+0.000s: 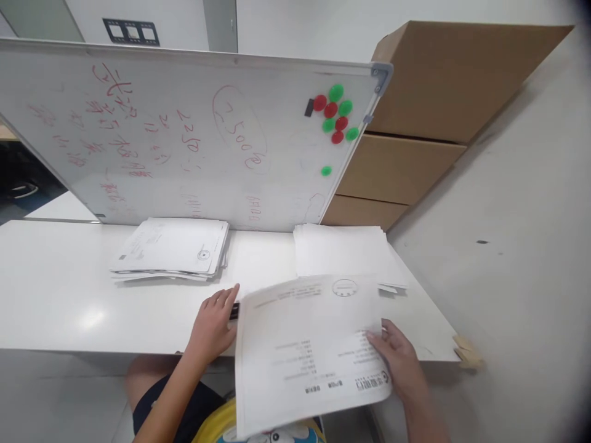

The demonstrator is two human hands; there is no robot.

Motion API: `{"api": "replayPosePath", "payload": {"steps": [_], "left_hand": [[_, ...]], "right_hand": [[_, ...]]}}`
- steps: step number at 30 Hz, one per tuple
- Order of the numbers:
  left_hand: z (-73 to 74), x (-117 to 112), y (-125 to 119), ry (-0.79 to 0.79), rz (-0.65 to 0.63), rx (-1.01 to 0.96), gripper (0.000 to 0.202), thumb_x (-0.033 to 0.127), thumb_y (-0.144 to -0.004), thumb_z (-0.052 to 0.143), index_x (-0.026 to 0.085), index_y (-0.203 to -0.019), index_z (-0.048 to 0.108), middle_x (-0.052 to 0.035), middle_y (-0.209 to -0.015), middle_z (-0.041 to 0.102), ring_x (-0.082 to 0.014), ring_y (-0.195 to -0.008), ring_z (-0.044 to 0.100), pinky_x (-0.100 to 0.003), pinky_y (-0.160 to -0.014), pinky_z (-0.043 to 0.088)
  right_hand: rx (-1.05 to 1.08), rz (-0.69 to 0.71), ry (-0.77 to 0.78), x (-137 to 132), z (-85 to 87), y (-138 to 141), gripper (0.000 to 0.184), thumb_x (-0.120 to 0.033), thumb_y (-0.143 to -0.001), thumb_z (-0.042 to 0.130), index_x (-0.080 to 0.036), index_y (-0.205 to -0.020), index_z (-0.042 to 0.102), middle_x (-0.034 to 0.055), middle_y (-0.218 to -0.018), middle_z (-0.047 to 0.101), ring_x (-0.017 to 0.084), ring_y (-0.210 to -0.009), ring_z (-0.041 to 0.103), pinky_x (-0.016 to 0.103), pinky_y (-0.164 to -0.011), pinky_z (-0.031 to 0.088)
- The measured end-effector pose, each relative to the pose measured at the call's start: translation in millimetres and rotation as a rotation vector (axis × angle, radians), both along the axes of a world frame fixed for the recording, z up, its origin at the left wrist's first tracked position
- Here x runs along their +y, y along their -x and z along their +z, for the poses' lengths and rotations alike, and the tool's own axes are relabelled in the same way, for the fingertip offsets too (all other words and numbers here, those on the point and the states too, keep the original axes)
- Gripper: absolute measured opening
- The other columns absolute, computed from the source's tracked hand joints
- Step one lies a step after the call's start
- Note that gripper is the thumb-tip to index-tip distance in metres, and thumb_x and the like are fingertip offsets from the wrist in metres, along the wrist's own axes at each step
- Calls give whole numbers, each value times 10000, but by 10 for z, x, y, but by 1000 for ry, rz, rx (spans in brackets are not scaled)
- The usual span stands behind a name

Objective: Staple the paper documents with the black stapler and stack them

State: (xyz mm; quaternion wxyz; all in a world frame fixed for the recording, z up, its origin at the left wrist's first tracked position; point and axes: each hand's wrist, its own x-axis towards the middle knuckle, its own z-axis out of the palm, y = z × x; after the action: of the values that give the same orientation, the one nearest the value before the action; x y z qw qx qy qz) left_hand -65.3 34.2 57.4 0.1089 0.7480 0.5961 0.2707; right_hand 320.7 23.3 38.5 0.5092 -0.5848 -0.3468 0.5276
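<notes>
From my remote seat, I saw the right hand [399, 363] gripping a printed sheet [305, 351] by its near corner, held tilted over the counter's [60, 289] front edge. The left hand [213, 326] lay flat, fingers loosely spread, touching a small dark item [234, 311], possibly a stamp. Behind sat a left paper stack [173, 249] and a right paper stack [344, 252], below a leaning whiteboard [184, 160].

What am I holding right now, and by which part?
The right hand pinches a printed sheet by its right edge. The left hand lies by the sheet's left edge; whether it grips anything cannot be told.
</notes>
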Motion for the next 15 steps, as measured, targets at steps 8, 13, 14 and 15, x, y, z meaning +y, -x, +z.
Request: {"api": "replayPosePath", "payload": {"steps": [8,13,14,15], "left_hand": [[-546,161,102,19,-71,-10,237,282,-894,482,204,-1109,544,-85,-1064,612,-243,-987,562,-404,-847,477],[-509,187,134,50,-103,-100,211,289,-896,497,201,-1085,533,-77,-1056,597,-235,-991,548,-402,-864,468],[-501,188,134,54,-107,-104,211,290,-899,496,200,-1086,531,-78,-1057,596,-234,-991,547,-397,-861,467],[-496,189,134,58,-109,-107,212,292,-903,492,199,-1089,529,-78,-1059,595,-232,-992,545,-391,-859,466]], "right_hand": [[-114,45,172,-15,-329,-107,370,-393,-593,759,-222,-884,608,-8,-620,663,226,-610,639,305,-559,476],[-131,51,187,-11,-341,-165,355,-384,-597,746,-223,-876,597,-6,-646,674,214,-613,633,296,-559,467],[-144,52,193,-7,-334,-181,354,-385,-602,743,-222,-880,598,-7,-643,671,214,-611,633,294,-553,464],[-155,53,198,-3,-329,-195,353,-385,-609,739,-222,-889,601,-8,-641,669,215,-614,634,292,-550,462]]}}
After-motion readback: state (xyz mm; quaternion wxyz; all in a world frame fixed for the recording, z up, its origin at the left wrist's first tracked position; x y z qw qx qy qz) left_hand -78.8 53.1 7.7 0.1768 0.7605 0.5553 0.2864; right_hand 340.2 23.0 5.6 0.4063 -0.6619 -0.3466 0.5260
